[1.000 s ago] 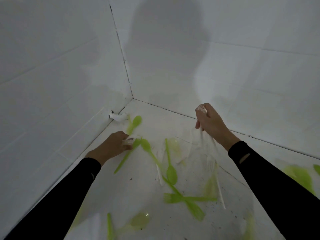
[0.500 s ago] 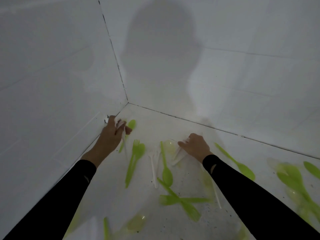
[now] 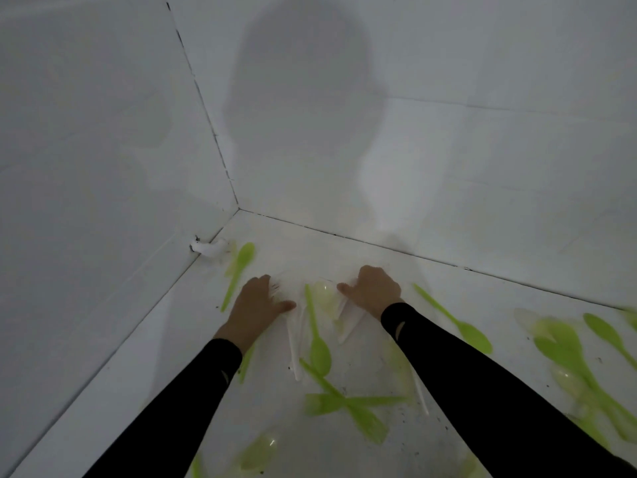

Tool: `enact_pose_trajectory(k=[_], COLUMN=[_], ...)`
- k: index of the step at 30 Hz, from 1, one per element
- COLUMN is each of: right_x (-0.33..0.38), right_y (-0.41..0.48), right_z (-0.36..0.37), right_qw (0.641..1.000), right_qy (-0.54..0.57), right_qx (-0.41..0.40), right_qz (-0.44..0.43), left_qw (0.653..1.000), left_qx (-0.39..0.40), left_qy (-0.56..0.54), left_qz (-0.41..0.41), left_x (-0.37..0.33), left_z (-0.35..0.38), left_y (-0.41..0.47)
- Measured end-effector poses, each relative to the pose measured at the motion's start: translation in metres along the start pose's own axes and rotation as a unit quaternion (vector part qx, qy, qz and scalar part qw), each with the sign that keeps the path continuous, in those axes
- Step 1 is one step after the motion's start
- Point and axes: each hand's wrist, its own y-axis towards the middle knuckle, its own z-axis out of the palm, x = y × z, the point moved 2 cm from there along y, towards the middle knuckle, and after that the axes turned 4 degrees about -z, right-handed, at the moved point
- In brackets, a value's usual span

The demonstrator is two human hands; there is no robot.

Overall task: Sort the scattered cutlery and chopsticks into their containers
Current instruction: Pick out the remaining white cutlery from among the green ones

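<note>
1. Locate your left hand at centre-left of the frame. It lies palm down on the white surface, with the fingers laid forward and the thumb spread to the right. It grips nothing that the view shows.
2. Note the white utensils just below that thumb. Their handles run toward the lower edge. You cannot tell whether the hand touches them.
3. Locate your right hand at centre, knuckles up. Its fingers curl round a white cutlery bundle, which juts from under the palm toward the lower left.
4. Between the two hands lie a clear spoon and a green spoon. The green spoon's bowl points toward the lower edge and its handle tip sits between the thumbs.
5. A second green spoon lies above and left of the left hand, near the white wall fitting.
6. A third green spoon lies right of the right wrist, apart from it.
7. The crossed green pieces lie at lower centre, between the sleeves.
8. A blurred green spoon cluster lies at the right edge, well apart from both hands.
</note>
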Motion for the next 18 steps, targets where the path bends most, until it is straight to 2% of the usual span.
enact_pose_trajectory(k=[3,6,10,14,18], right_x=[0.003,-0.002,-0.020,-0.046,-0.067], right_y=[0.000,0.001,-0.003,-0.007,-0.013], right_z=[-0.001,-0.003,-0.021,-0.048,-0.050], right_qw=[0.999,0.989,0.955,0.950,0.959], right_qy=[0.030,0.141,0.286,0.294,0.267], right_qx=[0.005,-0.015,-0.068,-0.091,-0.064], right_qz=[0.014,0.029,0.043,0.051,0.066], left_qw=[1.000,1.000,0.999,0.993,0.997], left_qx=[0.004,0.011,0.031,0.014,-0.001], left_qy=[0.024,0.021,-0.015,-0.118,-0.082], left_qz=[-0.018,-0.006,0.025,0.010,0.014], left_x=[0.005,0.005,-0.006,-0.020,-0.034], left_z=[0.007,0.010,0.008,0.007,0.014], left_y=[-0.004,-0.003,-0.002,-0.001,0.006])
